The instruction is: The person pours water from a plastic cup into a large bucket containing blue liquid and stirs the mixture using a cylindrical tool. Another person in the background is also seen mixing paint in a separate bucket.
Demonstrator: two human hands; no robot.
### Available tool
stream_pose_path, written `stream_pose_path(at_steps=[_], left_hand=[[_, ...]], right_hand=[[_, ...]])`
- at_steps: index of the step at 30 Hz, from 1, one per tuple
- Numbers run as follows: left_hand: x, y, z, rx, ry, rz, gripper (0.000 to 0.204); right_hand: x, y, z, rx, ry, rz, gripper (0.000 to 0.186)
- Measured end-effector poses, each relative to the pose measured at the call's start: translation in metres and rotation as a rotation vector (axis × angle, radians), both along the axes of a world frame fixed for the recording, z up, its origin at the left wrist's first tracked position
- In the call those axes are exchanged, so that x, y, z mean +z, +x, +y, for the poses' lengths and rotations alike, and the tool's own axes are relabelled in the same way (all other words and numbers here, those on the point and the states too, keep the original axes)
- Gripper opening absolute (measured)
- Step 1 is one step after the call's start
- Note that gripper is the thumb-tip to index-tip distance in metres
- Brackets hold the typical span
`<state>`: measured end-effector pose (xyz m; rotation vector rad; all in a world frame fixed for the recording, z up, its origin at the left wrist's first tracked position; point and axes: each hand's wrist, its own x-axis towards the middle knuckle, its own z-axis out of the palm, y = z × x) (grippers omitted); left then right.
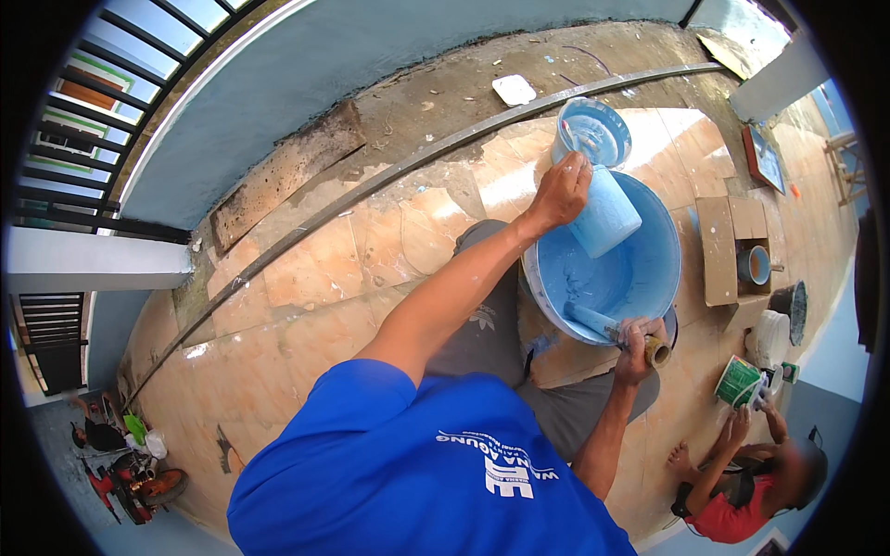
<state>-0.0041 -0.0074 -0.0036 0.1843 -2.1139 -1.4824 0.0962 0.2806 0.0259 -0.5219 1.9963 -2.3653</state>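
Note:
My left hand [563,190] is closed at the upper edge of a light blue plastic dipper [607,218], held tilted over the large tub. Its mouth end points toward a smaller blue pail [561,139], which stands beyond the tub with pale blue paint inside. The large round tub [674,264] sits on the floor in front of my legs, its inside coated in blue. At the tub's near rim, my right hand [636,345] grips a thick round stick [593,322]. Blue paint covers the end inside the tub; the tan, bare end [656,353] sticks out past my fingers.
An open cardboard box [717,250] with a paint-stained can [756,265] stands at right. Farther right, a co-worker [742,491] handles a green-and-white container [739,381]. A long metal bar [371,185] crosses the tiled floor; a white lid [514,90] lies beyond it.

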Motion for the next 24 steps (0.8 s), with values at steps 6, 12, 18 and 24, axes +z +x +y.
stream_pose_path(at_steps=[6, 12, 18, 24], left_hand=[[0.0, -0.001, -0.001, 0.004, 0.02, -0.023, 0.026], [-0.003, -0.003, -0.003, 0.008, 0.023, -0.026, 0.026], [-0.002, -0.004, -0.003, 0.008, 0.034, -0.018, 0.027], [0.0, -0.005, -0.003, 0.011, 0.019, -0.031, 0.029]], right_hand=[[0.039, -0.018, -0.011, -0.062, -0.101, 0.023, 0.021], [0.047, -0.054, -0.026, -0.14, -0.282, 0.165, 0.02], [-0.004, -0.078, -0.067, -0.601, -0.168, 0.126, 0.017], [-0.029, -0.065, -0.095, -0.581, -0.042, 0.068, 0.012]])
